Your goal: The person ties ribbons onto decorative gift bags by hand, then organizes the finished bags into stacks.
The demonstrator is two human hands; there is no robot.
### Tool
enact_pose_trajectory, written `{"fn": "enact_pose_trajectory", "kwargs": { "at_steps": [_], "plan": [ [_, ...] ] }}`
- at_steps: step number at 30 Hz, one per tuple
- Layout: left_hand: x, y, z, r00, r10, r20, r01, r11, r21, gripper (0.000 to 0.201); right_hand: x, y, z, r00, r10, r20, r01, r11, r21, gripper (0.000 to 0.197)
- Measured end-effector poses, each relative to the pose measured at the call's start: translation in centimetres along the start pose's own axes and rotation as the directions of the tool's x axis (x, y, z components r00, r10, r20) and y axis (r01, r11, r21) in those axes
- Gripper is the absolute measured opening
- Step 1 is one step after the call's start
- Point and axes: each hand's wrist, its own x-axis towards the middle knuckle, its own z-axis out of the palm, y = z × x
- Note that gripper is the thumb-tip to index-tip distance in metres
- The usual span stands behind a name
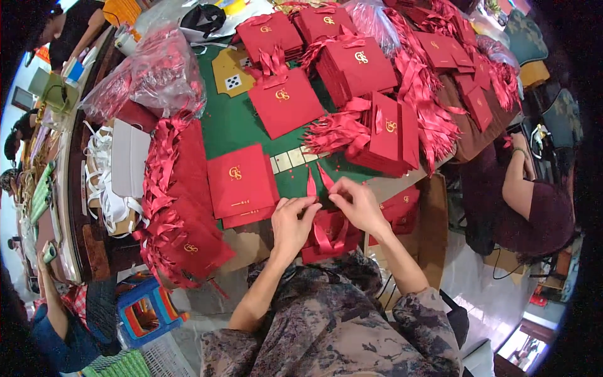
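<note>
A red paper gift bag (314,252) stands at the table's near edge, close to my body, with a loop of shiny red ribbon (339,240) on its front. My left hand (294,221) is closed in a pinch above the bag's left side, on one red ribbon end (311,181) that points away from me. Just to the right, my right hand (357,204) pinches the other ribbon end (325,178). The fingertips are a short way apart, over the bag's top edge. Flat red bags with gold print (242,182) lie left of my hands.
Stacks of red bags (358,66) with ribbon handles cover the far side of the green tabletop (220,129). A ribboned heap (173,182) stands at left, beside a plastic-wrapped bundle (160,69). A cardboard box (433,220) is at right. Other people sit at both sides.
</note>
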Motion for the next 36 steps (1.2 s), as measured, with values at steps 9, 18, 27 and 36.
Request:
{"fn": "enact_pose_trajectory", "kwargs": {
  "at_steps": [9,18,27,36],
  "plan": [
    [0.2,0.8,0.2,0.994,-0.052,0.094,0.061,0.994,-0.092,0.02,-1.4,0.2,0.5,0.988,-0.137,-0.069,0.145,0.98,0.134,0.016],
    [0.6,1.0,-0.4,0.992,-0.016,0.125,0.021,0.999,-0.043,0.019,-1.3,-1.0,-0.2,0.999,-0.042,0.031,0.035,0.977,0.209,0.019],
    [0.3,0.9,-0.1,0.991,0.099,0.092,-0.101,0.995,0.019,0.017,-1.1,-1.0,0.3,0.998,0.047,0.039,-0.056,0.966,0.253,0.019],
    [-0.7,1.6,-1.4,0.975,0.182,-0.127,-0.177,0.983,0.045,0.052,-0.6,0.2,-0.3,0.997,0.082,0.015,-0.08,0.899,0.43,0.004]
  ]
}}
